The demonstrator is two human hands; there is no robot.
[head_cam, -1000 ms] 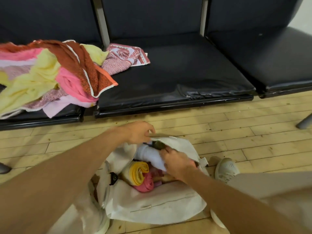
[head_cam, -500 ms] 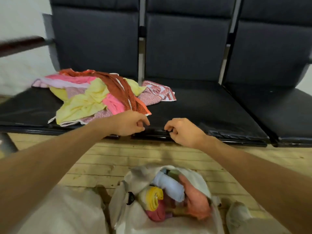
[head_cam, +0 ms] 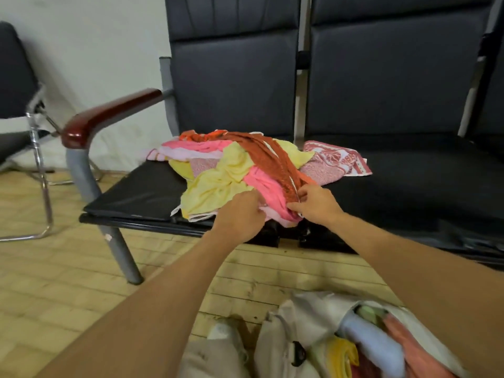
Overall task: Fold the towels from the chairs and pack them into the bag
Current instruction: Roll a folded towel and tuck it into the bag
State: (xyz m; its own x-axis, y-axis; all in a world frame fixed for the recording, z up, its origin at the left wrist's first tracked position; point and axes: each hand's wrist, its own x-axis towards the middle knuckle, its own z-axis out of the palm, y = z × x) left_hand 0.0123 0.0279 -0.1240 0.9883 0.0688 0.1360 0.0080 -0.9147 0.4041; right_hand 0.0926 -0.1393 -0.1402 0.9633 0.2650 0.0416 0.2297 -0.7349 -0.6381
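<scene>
Task part done. Your bag (head_cam: 294, 320), near right on the floor (head_cam: 68, 282), already held rolled towels, a yellow roll (head_cam: 344, 357) and a pale blue roll (head_cam: 375, 343) among them. A crumpled pile of towels (head_cam: 218, 181) remained unfolded on the left chair seat (head_cam: 136, 195): soft terry in yellow, pink and rust, with a patterned towel (head_cam: 336, 160) at its right. Your right hand (head_cam: 316, 204) pinched the pink towel (head_cam: 268, 190) at the pile's near edge. Your left hand (head_cam: 240, 211) lay against it, fingertips buried; I cannot tell its grip.

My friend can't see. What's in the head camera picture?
The left hand and right hand grip a heap of colourful towels on a black chair seat. Nearer, a white bag holding rolled towels sits on the wooden floor.
</scene>
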